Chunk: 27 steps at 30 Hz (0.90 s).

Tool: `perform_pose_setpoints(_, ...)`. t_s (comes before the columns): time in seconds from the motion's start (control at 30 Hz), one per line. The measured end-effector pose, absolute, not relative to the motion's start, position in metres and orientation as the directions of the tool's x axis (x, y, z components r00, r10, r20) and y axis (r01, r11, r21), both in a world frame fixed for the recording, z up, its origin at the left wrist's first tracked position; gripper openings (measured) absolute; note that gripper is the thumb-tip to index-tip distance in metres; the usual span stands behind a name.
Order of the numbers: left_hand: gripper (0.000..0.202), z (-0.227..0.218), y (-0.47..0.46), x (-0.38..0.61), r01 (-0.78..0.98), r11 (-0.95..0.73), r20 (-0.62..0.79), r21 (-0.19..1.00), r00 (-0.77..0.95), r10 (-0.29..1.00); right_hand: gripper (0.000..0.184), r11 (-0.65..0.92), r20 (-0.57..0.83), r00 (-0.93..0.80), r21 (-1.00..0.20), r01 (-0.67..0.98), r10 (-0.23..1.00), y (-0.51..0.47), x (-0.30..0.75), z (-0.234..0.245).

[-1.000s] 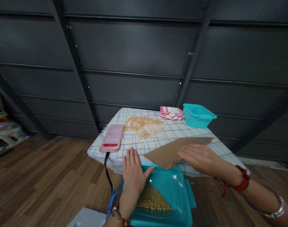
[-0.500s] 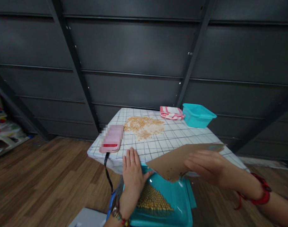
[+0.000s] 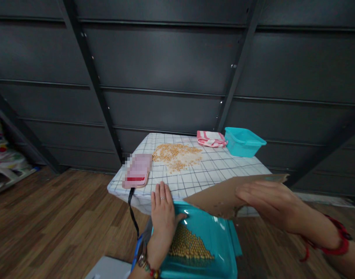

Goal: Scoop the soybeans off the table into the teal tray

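My left hand [image 3: 163, 215] grips the far left rim of a teal plastic tray [image 3: 224, 255] held just below the table's near edge, fingers on top and thumb hooked inside. A heap of yellow grains [image 3: 189, 244] lies in the tray. My right hand [image 3: 269, 203] holds a torn sheet of brown cardboard [image 3: 220, 197] in the air over the tray's far right corner, fingers closed over its top. More yellow grains [image 3: 177, 153] are spread on the checked tablecloth [image 3: 194, 178].
On the small table lie a pink pouch [image 3: 138, 168] with a black strap hanging off the edge, a pink striped cloth [image 3: 211, 138] and a teal tub [image 3: 243, 142]. A dark panelled wall stands behind. Wooden floor surrounds the table; colourful items sit far left.
My right hand has lifted the cardboard off the table's near edge and carried it to the right. The left hand and tray have stayed in place.
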<state>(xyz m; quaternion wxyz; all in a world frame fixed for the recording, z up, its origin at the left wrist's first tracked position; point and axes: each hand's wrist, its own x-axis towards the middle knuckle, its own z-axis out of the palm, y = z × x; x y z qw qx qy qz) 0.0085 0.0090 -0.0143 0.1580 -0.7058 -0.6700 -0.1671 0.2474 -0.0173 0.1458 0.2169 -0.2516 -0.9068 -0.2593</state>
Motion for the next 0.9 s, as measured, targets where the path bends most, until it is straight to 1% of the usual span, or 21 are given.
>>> perform_pose_setpoints(0.07,0.101,-0.016,0.008,0.01,0.998,-0.056,0.466,0.012,0.044,0.884,0.027,0.708,0.543,-0.807,0.474,0.523,0.232,-0.007,0.251,0.144)
perform_pose_setpoints(0.1,0.103,-0.017,0.008,0.011,0.998,-0.062,0.48,0.02,0.044,0.876,0.025,0.682,0.545,-0.812,0.514,0.52,0.208,-0.002,0.251,0.143)
perform_pose_setpoints(0.17,0.104,-0.019,0.007,0.011,0.997,-0.066,0.512,0.036,0.038,0.858,0.022,0.634,0.538,-0.818,0.565,0.528,0.201,0.008,0.251,0.14)
perform_pose_setpoints(0.23,0.101,-0.02,0.006,0.012,0.997,-0.059,0.548,0.053,0.021,0.836,0.021,0.615,0.523,-0.828,0.591,0.522,0.202,0.015,0.247,0.137)
perform_pose_setpoints(0.33,0.095,-0.019,0.005,0.012,0.997,-0.046,0.588,0.063,0.0,0.809,0.021,0.638,0.512,-0.839,0.587,0.498,0.183,0.019,0.237,0.132)
perform_pose_setpoints(0.53,0.094,-0.015,0.005,0.014,0.998,-0.04,0.607,0.042,0.006,0.794,0.028,0.693,0.49,-0.856,0.559,0.455,0.166,0.014,0.222,0.128)
perform_pose_setpoints(0.73,0.093,-0.015,0.003,0.017,0.999,-0.03,0.608,0.026,0.008,0.794,0.026,0.663,0.487,-0.856,0.585,0.467,0.172,0.026,0.217,0.119)
perform_pose_setpoints(0.9,0.093,-0.016,0.002,0.018,1.0,-0.029,0.631,0.001,0.022,0.775,0.026,0.609,0.475,-0.848,0.608,0.509,0.235,0.04,0.217,0.119)
